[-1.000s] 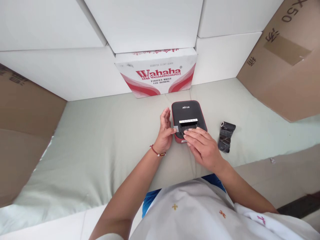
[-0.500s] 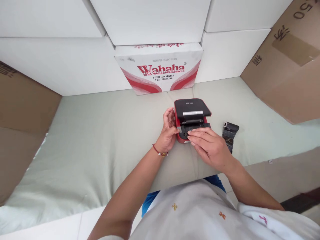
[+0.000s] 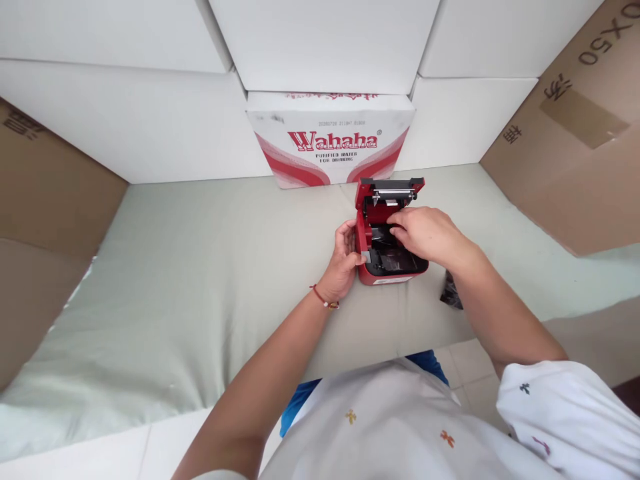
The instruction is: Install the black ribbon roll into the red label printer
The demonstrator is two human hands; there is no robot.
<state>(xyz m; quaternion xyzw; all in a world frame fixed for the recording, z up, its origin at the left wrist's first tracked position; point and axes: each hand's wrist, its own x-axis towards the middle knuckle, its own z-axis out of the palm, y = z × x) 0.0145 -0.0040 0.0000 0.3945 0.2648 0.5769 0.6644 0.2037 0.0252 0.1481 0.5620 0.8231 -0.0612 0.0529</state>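
Note:
A small red and black label printer (image 3: 369,275) stands on the cloth-covered table with its lid (image 3: 366,195) tipped up. Inside lies a roll of black labels (image 3: 379,233), and its dark strip runs forward over the front of the bay. My left hand (image 3: 343,265) is wrapped around the printer's left side, thumb near the grey piece at the front corner. With bent fingers my right hand (image 3: 429,233) reaches into the bay, fingertips on the roll's right part. Some fingers are hidden. A dark strip (image 3: 451,292) shows beside my right forearm, partly covered by it.
Behind the printer stands a white and red Wahaha water carton (image 3: 330,143) against stacked white boxes (image 3: 325,47). Brown cartons (image 3: 570,153) border the table on the right and left. Pale green cloth (image 3: 200,280) covers the table, whose front edge is close to my body.
The printer's lid has swung from partly lowered to raised. My right hand has moved from the front edge back into the bay. My left hand stays on the printer's side.

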